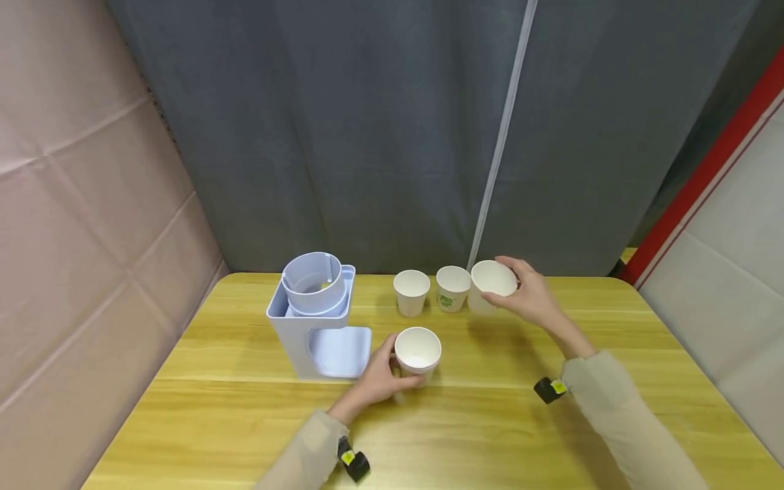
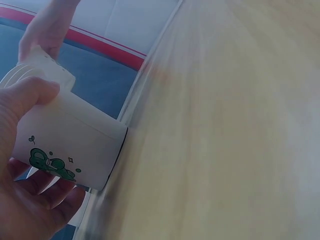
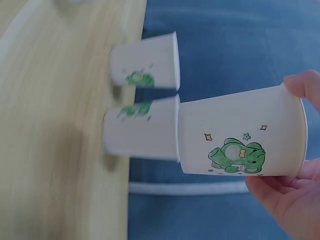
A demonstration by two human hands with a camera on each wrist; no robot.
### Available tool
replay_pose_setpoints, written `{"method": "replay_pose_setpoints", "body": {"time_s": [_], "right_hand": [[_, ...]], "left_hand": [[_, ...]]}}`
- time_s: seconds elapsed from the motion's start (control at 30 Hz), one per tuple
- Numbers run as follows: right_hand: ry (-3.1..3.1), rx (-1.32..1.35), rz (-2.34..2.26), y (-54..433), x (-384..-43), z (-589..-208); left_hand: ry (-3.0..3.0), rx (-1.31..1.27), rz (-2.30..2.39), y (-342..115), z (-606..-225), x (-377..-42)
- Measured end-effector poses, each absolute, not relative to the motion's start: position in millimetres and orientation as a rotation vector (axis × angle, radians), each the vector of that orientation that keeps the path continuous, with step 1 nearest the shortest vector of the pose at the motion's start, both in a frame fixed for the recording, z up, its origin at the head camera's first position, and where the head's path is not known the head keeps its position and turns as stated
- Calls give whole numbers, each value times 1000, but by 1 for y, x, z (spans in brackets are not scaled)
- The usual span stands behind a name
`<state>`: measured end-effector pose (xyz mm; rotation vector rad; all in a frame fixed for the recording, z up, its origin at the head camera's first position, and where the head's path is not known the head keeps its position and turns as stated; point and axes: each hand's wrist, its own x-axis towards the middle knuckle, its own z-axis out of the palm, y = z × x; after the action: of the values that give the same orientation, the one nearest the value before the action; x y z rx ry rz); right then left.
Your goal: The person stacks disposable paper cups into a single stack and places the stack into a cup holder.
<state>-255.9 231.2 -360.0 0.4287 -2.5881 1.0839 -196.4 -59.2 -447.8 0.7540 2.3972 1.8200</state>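
My left hand (image 1: 378, 376) grips a small stack of nested white paper cups (image 1: 418, 348) near the middle of the table. In the left wrist view, several rims show at the stack's top, and the outer cup (image 2: 75, 135) bears a green cartoon print. My right hand (image 1: 531, 297) pinches a single paper cup (image 1: 492, 280) at its rim, thumb on one side and fingers on the other. A green bear is printed on this cup (image 3: 240, 135), which hangs above the tabletop. To its left, two paper cups (image 1: 412, 292) (image 1: 453, 288) stand upright in a row.
A pale blue plastic device (image 1: 294, 340) stands left of the cups, with a round open cylinder (image 1: 314, 282) on top and a flat base plate (image 1: 344, 350). Behind the wooden table (image 1: 465, 422) hangs a dark grey curtain (image 1: 367, 136). Pale walls flank both sides.
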Motion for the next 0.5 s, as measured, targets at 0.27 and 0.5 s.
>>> {"method": "replay_pose_setpoints", "body": {"time_s": [0.27, 0.5], "right_hand": [[-2546, 566, 1117, 206, -239, -345], [-2500, 733, 1138, 185, -225, -335]], "left_hand": [[2400, 756, 1808, -59, -448, -197], [2419, 739, 1810, -59, -478, -211]]}}
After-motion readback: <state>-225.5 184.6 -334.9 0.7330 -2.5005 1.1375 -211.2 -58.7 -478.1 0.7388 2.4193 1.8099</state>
